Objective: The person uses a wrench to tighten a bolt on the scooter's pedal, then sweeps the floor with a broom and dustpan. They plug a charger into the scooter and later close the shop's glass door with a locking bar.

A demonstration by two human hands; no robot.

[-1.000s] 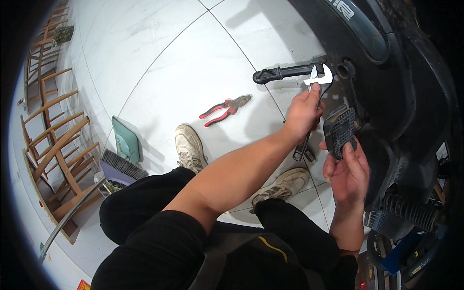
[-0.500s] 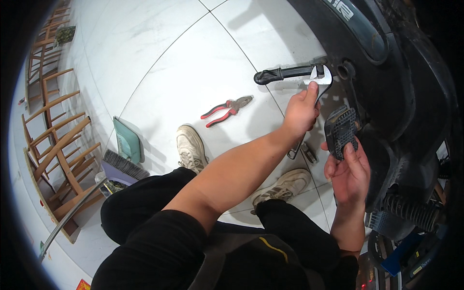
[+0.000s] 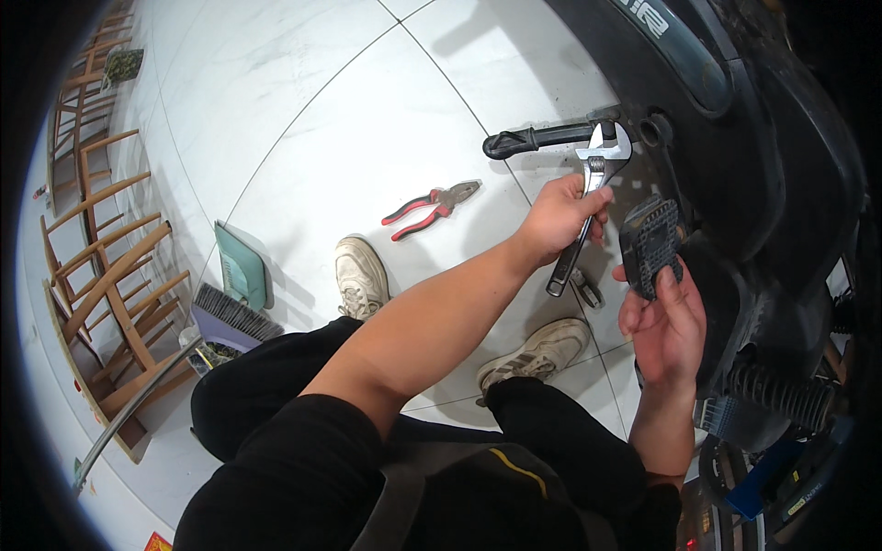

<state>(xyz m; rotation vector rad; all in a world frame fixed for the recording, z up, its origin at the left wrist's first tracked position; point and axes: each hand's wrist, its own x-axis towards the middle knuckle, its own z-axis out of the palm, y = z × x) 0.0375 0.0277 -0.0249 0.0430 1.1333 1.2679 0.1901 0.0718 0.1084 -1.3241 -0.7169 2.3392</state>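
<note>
My left hand (image 3: 559,219) is closed round the handle of a silver adjustable wrench (image 3: 593,174). Its jaw end points away from me, close to the black body of a scooter-like vehicle (image 3: 772,156). My right hand (image 3: 669,335) grips a black ribbed pedal (image 3: 650,241) from below, thumb on its face. The pedal lies beside a black crank arm (image 3: 665,163); I cannot tell whether the two are joined. Red-handled pliers (image 3: 432,209) rest on the white tiles to the left of the wrench.
A black bar with a rounded end (image 3: 537,140) juts from the vehicle just beyond the wrench. Near my shoe lies a small dark metal piece (image 3: 586,288). A green dustpan (image 3: 243,264) and a purple broom (image 3: 231,321) are at left, by wooden chairs (image 3: 115,266).
My left hand has slid back toward me along the wrench, so more of its head and handle shows. My right hand and the pedal have barely shifted.
</note>
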